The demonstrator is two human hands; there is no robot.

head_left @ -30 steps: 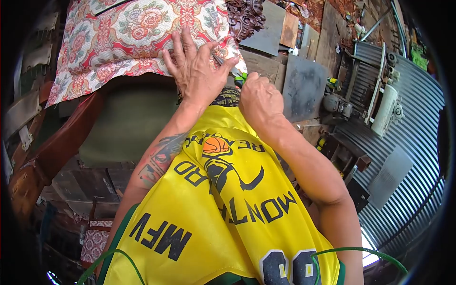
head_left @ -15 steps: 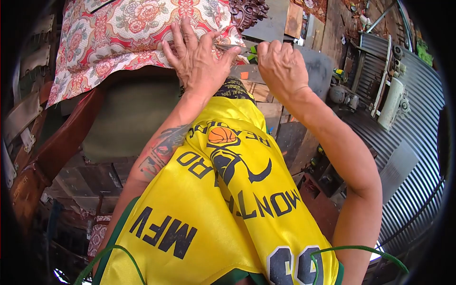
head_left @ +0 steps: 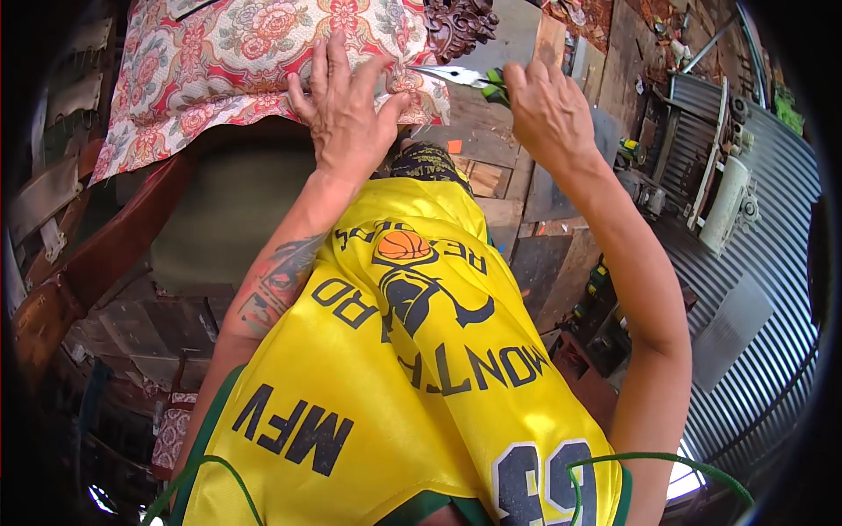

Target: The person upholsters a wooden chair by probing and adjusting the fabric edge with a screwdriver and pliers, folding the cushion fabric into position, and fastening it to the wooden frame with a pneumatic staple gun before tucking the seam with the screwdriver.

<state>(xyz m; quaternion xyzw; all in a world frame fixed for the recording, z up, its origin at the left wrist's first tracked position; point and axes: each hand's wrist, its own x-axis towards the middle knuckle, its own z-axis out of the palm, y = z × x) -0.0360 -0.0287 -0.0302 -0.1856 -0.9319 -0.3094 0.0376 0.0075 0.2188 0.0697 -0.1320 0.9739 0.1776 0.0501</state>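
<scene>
- Silver long-nose pliers with green-and-black handles have been shifted clear of the left hand.
- Handles clamped in right hand grip.
- Red-and-cream floral fabric covered by left grip, fingers apart; plier tip held over its right side.

Fabric spans upper L of frame; L hand lies on its lower R part. R hand is upper ctr-R, w/ pliers in its fingers, tips pointing frame-L over fabric's R edge. Carving sits just above pliers. Pad is below fabric, btwn beam & shirt (btm ctr). Roofing sheet: far R.
</scene>
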